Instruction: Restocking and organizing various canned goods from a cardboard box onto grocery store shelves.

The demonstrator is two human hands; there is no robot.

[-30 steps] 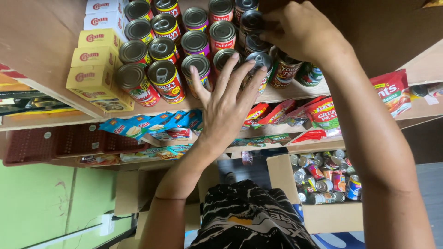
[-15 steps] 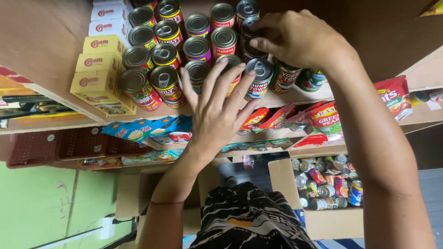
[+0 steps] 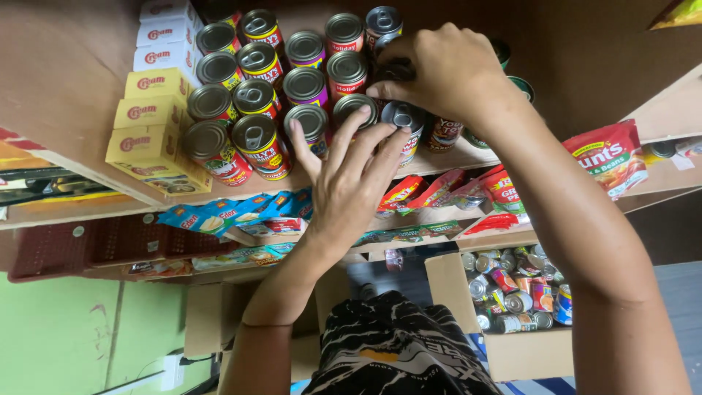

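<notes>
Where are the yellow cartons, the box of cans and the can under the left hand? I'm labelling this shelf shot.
yellow cartons (image 3: 142, 139), head view, top face of front carton.
box of cans (image 3: 526, 355), head view, front cardboard wall.
can (image 3: 352, 108), head view, lid.

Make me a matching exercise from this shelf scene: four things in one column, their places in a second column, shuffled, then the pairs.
Things
1. yellow boxes
2. cardboard box of cans
3. left hand
4. right hand

Places
A. on the floor, lower right
B. fingers spread against the front cans
C. left end of the can shelf
D. on top of a can farther back, at the right of the rows

Pairs: 1-C, 2-A, 3-B, 4-D
</notes>
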